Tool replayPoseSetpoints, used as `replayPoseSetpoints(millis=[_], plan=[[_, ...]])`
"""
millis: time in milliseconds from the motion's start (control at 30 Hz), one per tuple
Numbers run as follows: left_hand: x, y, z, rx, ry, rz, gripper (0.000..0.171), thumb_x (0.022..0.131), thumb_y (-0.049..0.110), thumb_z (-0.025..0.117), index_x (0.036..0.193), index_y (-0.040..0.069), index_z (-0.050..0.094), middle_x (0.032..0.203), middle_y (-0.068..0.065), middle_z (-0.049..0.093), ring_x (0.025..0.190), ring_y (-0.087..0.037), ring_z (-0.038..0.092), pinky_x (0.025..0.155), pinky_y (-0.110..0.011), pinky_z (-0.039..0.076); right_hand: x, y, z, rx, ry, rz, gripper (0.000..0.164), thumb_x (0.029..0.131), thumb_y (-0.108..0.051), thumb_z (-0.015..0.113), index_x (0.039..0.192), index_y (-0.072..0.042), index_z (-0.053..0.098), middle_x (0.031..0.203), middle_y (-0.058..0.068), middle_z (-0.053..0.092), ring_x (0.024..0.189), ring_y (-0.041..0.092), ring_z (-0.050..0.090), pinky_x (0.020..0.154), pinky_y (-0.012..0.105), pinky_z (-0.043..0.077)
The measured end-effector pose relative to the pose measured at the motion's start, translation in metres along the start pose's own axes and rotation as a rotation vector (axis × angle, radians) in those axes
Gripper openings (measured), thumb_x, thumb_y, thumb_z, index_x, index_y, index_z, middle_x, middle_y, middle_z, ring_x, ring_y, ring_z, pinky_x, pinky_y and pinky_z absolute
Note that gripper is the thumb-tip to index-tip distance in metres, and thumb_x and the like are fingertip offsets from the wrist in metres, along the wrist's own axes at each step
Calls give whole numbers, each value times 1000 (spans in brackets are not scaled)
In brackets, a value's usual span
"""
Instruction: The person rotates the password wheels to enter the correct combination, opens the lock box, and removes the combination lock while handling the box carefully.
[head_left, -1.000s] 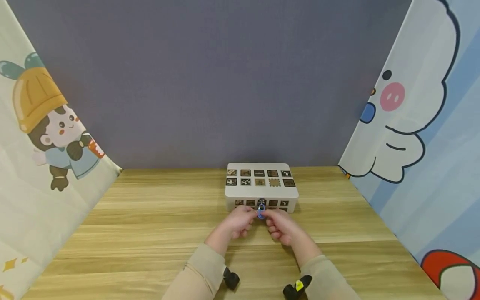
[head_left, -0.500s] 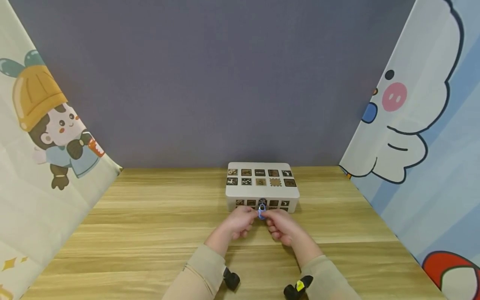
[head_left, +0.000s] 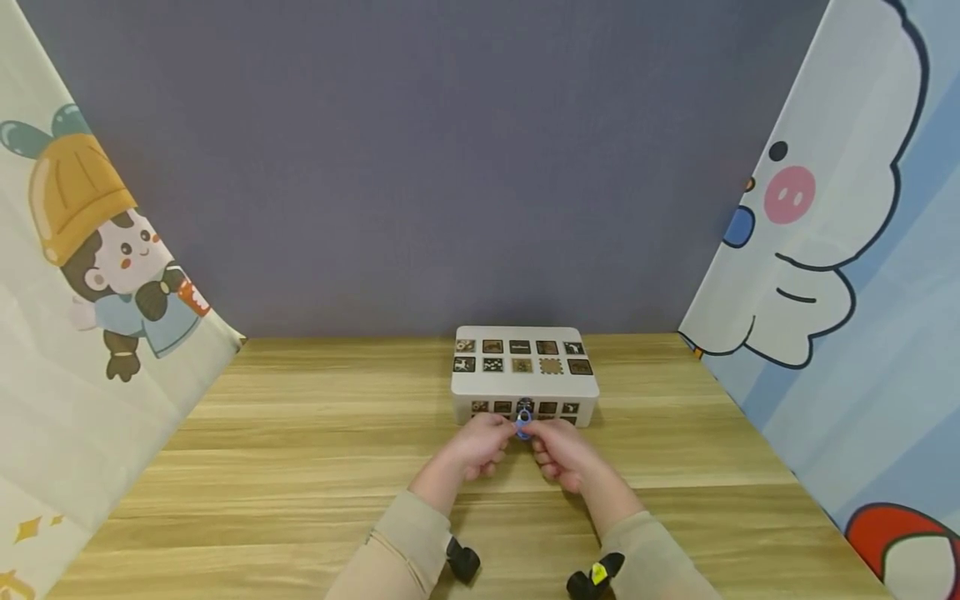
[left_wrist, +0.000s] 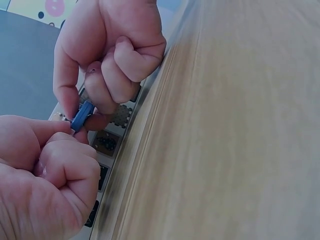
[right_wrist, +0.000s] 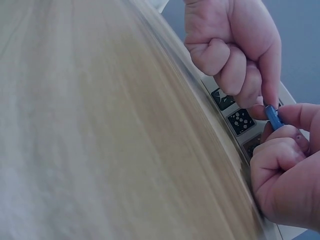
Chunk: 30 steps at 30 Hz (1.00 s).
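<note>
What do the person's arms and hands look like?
Each grip, the left hand and the right hand, is bare, with no glove. The arms wear pale beige cloth sleeves. Beside each cuff sits a small, rounded black gadget; the right one has a bright yellow patch.

Beige sleeves (head_left: 411,533), black wrist cameras (head_left: 463,562), apparently rounded, one marked yellow.
</note>
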<state>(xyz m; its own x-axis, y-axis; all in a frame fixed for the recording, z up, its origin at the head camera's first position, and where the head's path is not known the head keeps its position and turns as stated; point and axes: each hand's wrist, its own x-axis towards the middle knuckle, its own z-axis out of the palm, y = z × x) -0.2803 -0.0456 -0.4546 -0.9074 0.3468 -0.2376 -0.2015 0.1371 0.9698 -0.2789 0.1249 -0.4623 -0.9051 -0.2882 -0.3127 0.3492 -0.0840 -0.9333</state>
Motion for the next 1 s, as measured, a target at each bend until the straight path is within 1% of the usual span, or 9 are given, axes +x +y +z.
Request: replayPoseSetpoints(millis=[167,400,667,1000], plan=[[0,0,0,-8,3,2,21,95,24,52,100,5,59,59,5,37,43,-8,31,37,-21,29,0,0,1,-3,2,-8,23,87,-22,61,95,-2,55,57,-6,36,43,4,25,36,19,20],[1,-1,0,-7,4,7,21,95,24,52,100,4,59,56,5,36,42,-8,31,36,-22,30,-1,0,2,-20,-1,-30,30,88,-22,60,101,4,54,58,-6,37,43,4,26,37,18,21],[3,-2,1,4,11,7,21,95,24,53,99,5,59,55,5,35,43,-8,31,37,-22,30,-2,1,2,-29,15,-32,24,89,-22,59,96,0,55,56,-6,36,42,5,26,36,19,22],[0,-1,-1,14,10,6,22,96,25,52,99,5,60,55,6,35,44,-9,32,37,-22,31,0,1,1,-37,15,-31,26,90,-24,58,98,1,56,55,-6,37,42,5,26,35,19,23]])
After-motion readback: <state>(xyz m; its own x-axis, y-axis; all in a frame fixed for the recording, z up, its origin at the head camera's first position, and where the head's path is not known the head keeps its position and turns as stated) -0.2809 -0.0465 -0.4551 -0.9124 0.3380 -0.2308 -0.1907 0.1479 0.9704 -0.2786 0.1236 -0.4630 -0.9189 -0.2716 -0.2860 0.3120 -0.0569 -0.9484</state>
